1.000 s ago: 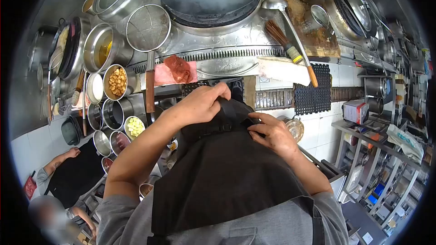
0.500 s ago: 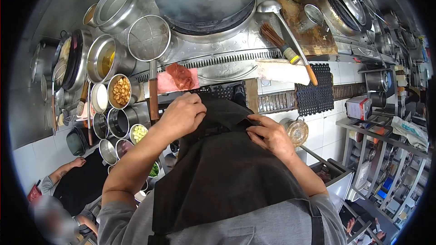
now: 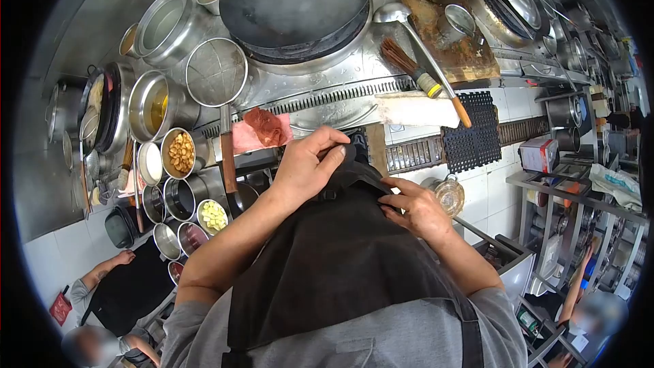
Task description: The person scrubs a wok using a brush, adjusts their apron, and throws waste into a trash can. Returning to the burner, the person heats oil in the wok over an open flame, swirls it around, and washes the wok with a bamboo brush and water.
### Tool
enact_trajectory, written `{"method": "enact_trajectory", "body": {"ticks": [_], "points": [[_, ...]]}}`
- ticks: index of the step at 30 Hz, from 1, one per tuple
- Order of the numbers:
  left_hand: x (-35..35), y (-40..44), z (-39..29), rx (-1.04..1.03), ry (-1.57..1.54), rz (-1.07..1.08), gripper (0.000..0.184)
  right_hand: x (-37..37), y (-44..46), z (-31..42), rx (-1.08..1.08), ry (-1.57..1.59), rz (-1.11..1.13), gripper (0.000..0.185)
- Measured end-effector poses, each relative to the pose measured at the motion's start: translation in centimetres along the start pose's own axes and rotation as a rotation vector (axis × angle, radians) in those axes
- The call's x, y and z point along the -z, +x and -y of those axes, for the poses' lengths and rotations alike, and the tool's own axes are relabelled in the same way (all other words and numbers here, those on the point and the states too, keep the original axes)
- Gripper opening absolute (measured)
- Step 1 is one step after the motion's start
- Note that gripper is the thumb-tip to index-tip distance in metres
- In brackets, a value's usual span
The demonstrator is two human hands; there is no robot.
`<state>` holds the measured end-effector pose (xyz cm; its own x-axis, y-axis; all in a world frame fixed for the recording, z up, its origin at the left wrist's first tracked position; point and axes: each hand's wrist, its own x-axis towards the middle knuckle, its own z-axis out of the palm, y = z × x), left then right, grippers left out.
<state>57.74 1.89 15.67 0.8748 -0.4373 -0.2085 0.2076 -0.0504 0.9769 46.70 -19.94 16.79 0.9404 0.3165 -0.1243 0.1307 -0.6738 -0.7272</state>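
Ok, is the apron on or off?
On: the black apron lies across the grey shirt, and a strap runs over the shirt.

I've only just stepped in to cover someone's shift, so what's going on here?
Both hands are busy with the worn black apron: the left hand pinches dark cloth at the front, while the right hand has its fingers at the apron's right side. Neither hand holds a kitchen tool. Ahead, steam hangs over a wok, with a strainer to its left and a ladle and brush to its right. Another person is off to the left.
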Motion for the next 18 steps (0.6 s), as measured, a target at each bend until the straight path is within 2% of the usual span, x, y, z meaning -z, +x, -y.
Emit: {"method": "enact_trajectory", "body": {"ticks": [2,5,6,11,13,14,15,17,18], "points": [[0.1,0.7,-1.2,-0.466,0.585,0.017,0.015,-0.2,-0.1,-0.2,0.008,-0.019,-0.012,0.022],[0.0,0.9,-2.4,-0.373,0.765,0.046,0.014,-0.6,-0.1,-0.3,0.013,-0.083,-0.092,0.029],[-0.4,1.0,-3.2,-0.187,0.691,0.118,0.013,-0.7,0.0,-0.2,0.006,-0.080,-0.100,0.029],[-1.9,2.0,-2.3,-0.143,0.456,0.293,0.015,-0.9,0.3,-0.8,-0.009,-0.072,-0.149,0.037],[-2.3,2.2,-2.7,-0.028,0.418,0.478,0.019,-0.6,0.7,-0.7,-0.015,-0.050,-0.166,0.039],[-2.4,2.4,-1.9,-0.192,0.473,0.560,0.022,-0.5,0.7,-0.6,-0.013,-0.028,-0.172,0.042],[-2.6,2.4,-1.9,-0.192,0.474,0.565,0.022,-0.6,0.5,-0.7,-0.018,-0.026,-0.175,0.042],[-3.1,2.5,-2.1,-0.226,0.629,0.823,0.025,-0.9,0.5,-1.1,-0.014,-0.004,-0.165,0.047],[-3.2,2.7,-2.6,-0.127,0.722,0.935,0.033,-0.9,0.5,-1.2,-0.013,-0.005,-0.168,0.047]]}}
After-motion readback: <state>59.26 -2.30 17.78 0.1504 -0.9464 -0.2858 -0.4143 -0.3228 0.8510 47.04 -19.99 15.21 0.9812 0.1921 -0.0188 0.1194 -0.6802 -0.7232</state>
